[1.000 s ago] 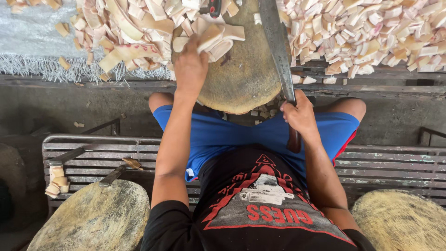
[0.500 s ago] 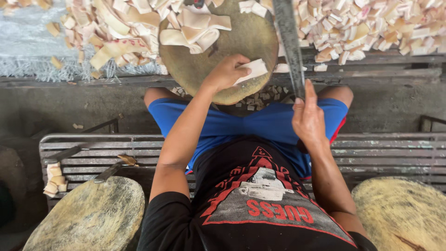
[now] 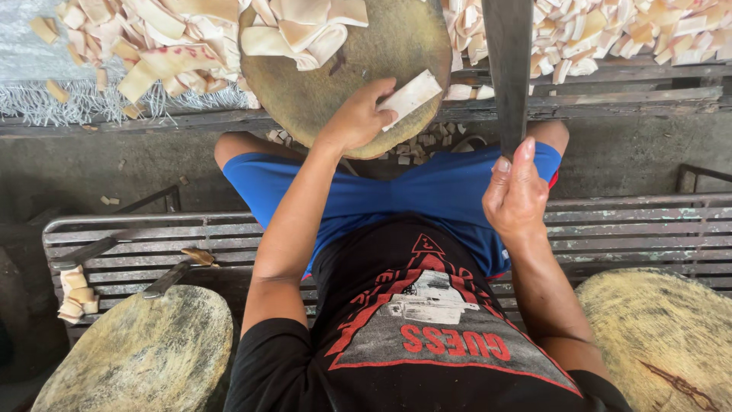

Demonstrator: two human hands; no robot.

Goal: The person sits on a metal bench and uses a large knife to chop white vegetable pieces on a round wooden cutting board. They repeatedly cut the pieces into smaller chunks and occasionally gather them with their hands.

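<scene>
The left hand (image 3: 357,120) pinched a pale rectangular strip (image 3: 412,96) between thumb and fingers, holding it over the near edge of the round wooden chopping block (image 3: 358,72); the right hand (image 3: 516,200) was closed round the handle of a long cleaver (image 3: 507,61), blade raised upright just beside the block's right side; more pale strips (image 3: 301,27) lay heaped on the block's far part; cut pieces (image 3: 610,34) covered the surface beyond; the person sat on a slatted metal bench (image 3: 633,225); two further round blocks (image 3: 141,355) stood behind.
</scene>
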